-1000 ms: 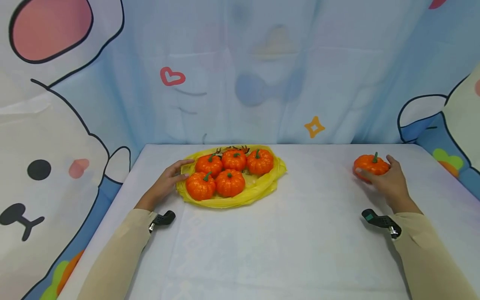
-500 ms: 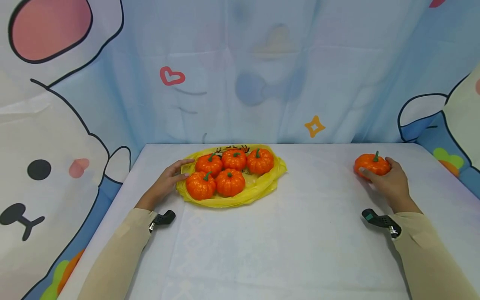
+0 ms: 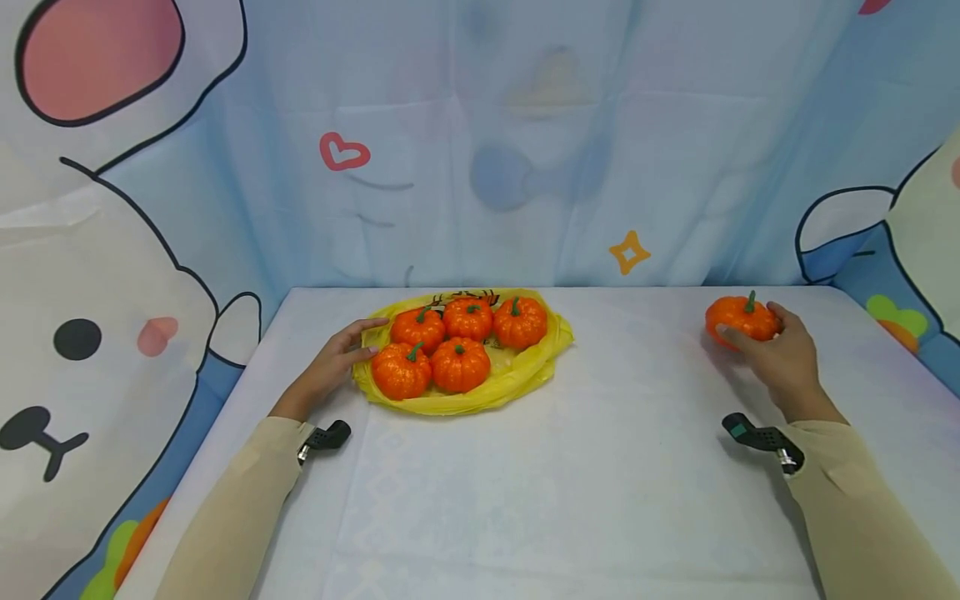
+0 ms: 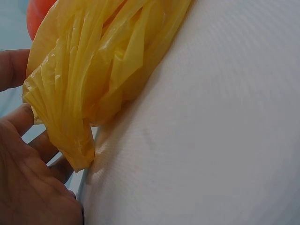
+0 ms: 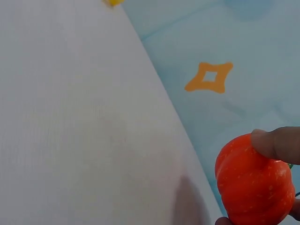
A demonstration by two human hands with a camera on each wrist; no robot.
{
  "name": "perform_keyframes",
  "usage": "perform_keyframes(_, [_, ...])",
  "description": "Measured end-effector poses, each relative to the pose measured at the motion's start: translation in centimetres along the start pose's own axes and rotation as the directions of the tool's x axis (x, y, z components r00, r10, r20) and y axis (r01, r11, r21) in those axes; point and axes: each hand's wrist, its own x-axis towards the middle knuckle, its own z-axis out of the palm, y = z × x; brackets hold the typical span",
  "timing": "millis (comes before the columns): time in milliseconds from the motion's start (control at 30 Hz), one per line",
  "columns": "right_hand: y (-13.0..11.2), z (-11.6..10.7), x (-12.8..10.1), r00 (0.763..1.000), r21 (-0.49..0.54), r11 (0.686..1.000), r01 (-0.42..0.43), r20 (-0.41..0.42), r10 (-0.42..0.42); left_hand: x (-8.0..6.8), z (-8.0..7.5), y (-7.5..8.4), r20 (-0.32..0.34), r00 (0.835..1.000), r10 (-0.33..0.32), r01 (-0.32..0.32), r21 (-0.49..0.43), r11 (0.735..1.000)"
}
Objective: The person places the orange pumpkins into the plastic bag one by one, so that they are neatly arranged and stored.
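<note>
My right hand [image 3: 780, 354] grips a small orange pumpkin [image 3: 738, 317] with a green stem, lifted a little above the white table at the far right. In the right wrist view the same pumpkin [image 5: 255, 187] hangs clear of the cloth with a fingertip [image 5: 276, 143] on it. A yellow plastic bag [image 3: 517, 375] lies at the back left with several orange pumpkins [image 3: 459, 365] on it. My left hand [image 3: 335, 360] rests against the bag's left edge, fingers touching the yellow bag [image 4: 89, 89].
The white table [image 3: 585, 467] runs wide between the bag and my right hand. A cartoon-printed blue curtain [image 3: 525, 150] closes off the back and both sides. Black wrist camera mounts [image 3: 757, 435] sit on both beige sleeves.
My right hand has lifted the pumpkin slightly up and away from the table. The left hand and the bag have not moved.
</note>
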Motion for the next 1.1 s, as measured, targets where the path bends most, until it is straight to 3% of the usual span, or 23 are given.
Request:
perform_keyframes(367, [-3.5,2.4,-1.8,0.994,-0.008,0.995,0.104,0.021,-0.104,-0.1,-0.1,-0.2,-0.003,1.0,-0.002,0.002,0.006,1.0])
perform_keyframes(600, [-7.1,4.6,-5.2,0.953,0.021,0.959,0.283,0.107,-0.284,-0.1,0.0,0.5,-0.002,1.0,-0.005,0.005,0.011,1.0])
perform_keyframes(733, [-9.4,6.9,-7.5,0.91,0.069,0.922,0.381,0.151,-0.387,0.0,0.1,0.6,0.0,1.0,-0.001,0.001,0.017,1.0])
perform_keyframes(967, [-12.0,12.3,-10.1,0.769,0.259,0.811,0.524,0.264,-0.582,0.2,0.2,0.4,-0.004,1.0,-0.002,0.002,-0.002,1.0])
perform_keyframes(1100, [-11.9,14.3,-10.3,0.724,0.279,0.799,0.532,0.34,-0.6,0.2,0.5,0.4,0.0,1.0,-0.007,0.007,-0.016,1.0])
